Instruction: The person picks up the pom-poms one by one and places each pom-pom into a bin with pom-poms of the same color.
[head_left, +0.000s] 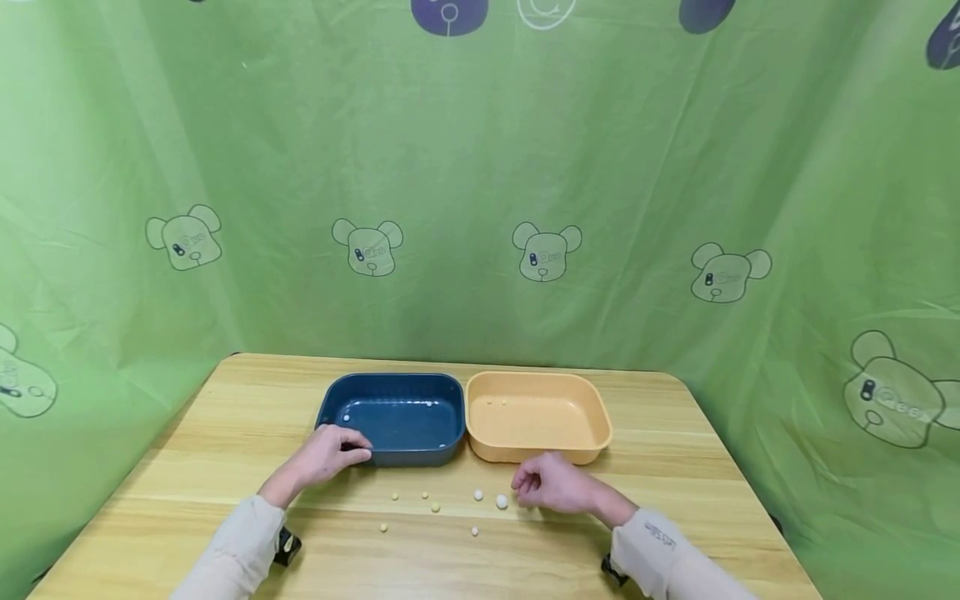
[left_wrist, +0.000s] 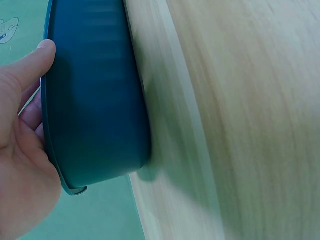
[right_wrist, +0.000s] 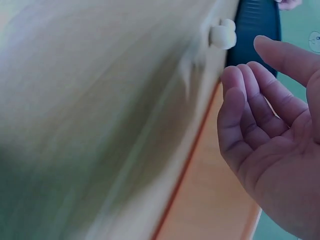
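Observation:
At the front left corner of the dark blue tray (head_left: pixel 420 457), my left hand (head_left: pixel 322 454) holds the rim. In the left wrist view the thumb (left_wrist: pixel 37 62) lies over the tray's outer wall, with the other fingers partly hidden behind the rim. My right hand (head_left: pixel 558 485) hovers in front of the orange tray (head_left: pixel 540 454), its fingers loosely curled and the thumb apart from them; nothing shows in it. Just left of its fingertips lies a larger white ball (head_left: pixel 502 502), with a smaller white ball (head_left: pixel 478 495) beside it.
Several small yellow balls, one a yellow ball (head_left: pixel 436 507), lie scattered before the blue tray. Another small pale ball (head_left: pixel 475 531) sits closer to me. A few tiny balls are inside both trays, which stand side by side. Green curtain (head_left: pixel 480 317) surrounds the wooden table (head_left: pixel 660 417).

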